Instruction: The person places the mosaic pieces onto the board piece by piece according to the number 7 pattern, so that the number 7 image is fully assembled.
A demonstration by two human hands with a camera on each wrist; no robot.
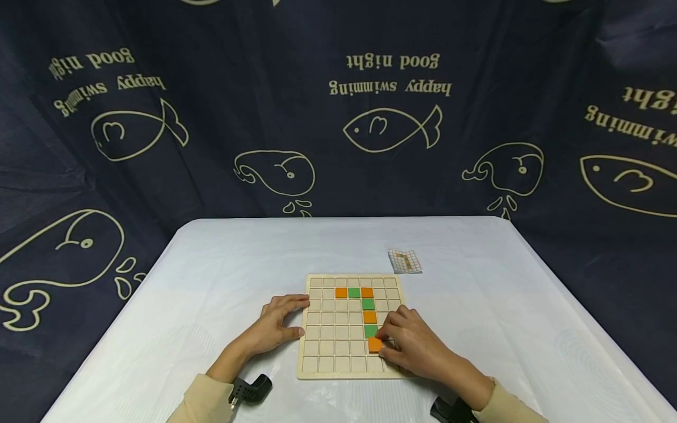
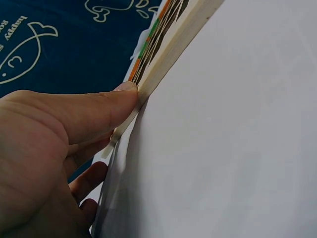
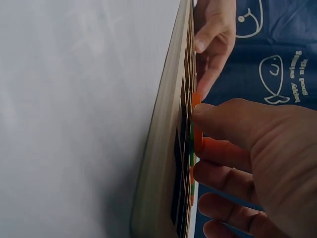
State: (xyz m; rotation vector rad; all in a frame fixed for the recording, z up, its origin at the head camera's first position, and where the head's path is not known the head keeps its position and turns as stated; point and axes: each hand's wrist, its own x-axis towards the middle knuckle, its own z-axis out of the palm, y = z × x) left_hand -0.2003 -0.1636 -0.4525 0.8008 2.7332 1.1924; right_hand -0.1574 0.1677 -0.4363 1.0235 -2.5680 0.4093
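Observation:
A wooden grid board (image 1: pixel 328 365) lies on the table, with orange and green square tiles in some of its cells. An orange, a green (image 1: pixel 354 292) and another orange tile form a row near the far edge. From the row's right end a column of alternating tiles runs toward me. At its near end my right hand (image 1: pixel 415 346) pinches an orange tile (image 3: pixel 198 129) between thumb and index finger, close over the grid. My left hand (image 1: pixel 270 329) rests along the board's left edge, thumb tip (image 2: pixel 130 89) against the rim and fingers extended.
A small card (image 1: pixel 405 261) printed with a grid and coloured squares sits just beyond the board's far right corner. White cloth covers the table (image 1: pixel 238 252). Behind it hangs a dark blue curtain (image 1: pixel 328 182) with fish and whale drawings.

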